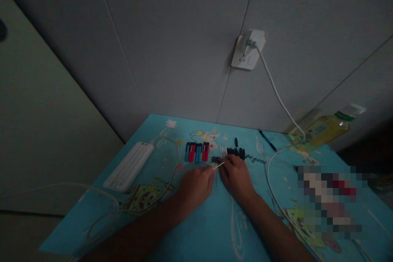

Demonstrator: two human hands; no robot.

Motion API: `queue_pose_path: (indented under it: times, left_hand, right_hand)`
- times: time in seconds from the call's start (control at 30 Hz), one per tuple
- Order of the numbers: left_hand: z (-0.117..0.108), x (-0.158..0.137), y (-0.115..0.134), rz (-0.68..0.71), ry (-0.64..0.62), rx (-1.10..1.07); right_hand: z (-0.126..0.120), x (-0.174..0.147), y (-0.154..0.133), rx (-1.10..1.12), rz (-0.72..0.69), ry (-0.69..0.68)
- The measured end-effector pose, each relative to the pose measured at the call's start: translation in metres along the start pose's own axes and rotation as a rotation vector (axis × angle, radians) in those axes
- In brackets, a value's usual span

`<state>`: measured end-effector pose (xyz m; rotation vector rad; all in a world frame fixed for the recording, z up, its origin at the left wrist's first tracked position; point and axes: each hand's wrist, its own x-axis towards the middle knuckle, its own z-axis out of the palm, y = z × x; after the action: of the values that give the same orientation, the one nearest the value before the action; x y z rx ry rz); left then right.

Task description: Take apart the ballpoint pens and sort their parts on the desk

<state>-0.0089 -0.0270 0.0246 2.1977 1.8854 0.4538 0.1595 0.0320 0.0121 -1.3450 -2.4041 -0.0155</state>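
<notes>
Both my hands rest close together on a turquoise cartoon-printed table [199,229]. My left hand [196,184] pinches a thin white stick [218,166] at its near end. My right hand [236,174] has its fingers closed on a small black piece [215,159] at the stick's far end. Just beyond the fingers lie a row of blue and red pen caps [196,152], several thin white sticks [223,151], a row of small black pieces [236,152] and a coiled black spring [256,159].
A white power bank [129,166] with a white cable [175,163] lies at left. A wall charger [248,48] feeds a second cable [279,98] down to the table. A yellow drink bottle [325,129] lies at back right, a dark pen [267,140] beside it.
</notes>
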Motion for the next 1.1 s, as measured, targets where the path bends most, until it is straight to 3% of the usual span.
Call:
queue_pose_path:
  times: [0.27,0.5,0.67,0.8,1.1]
  left_hand:
    - [-0.002,0.002,0.000,-0.024,-0.009,-0.030]
    - [0.000,0.002,-0.002,0.030,0.003,-0.055]
    - [-0.001,0.004,-0.004,-0.030,0.023,-0.066]
    - [0.001,0.005,-0.006,-0.078,0.112,-0.080]
    - [0.014,0.004,-0.011,0.016,0.193,-0.191]
  right_hand:
    - [-0.012,-0.006,0.007,0.205,-0.007,0.193]
    - [-0.015,-0.013,0.013,0.241,-0.108,0.117]
    - [-0.021,-0.008,0.036,0.195,-0.021,0.160]
    - [-0.024,-0.011,0.049,0.149,0.083,0.254]
    - [-0.011,-0.015,0.016,-0.064,0.006,0.063]
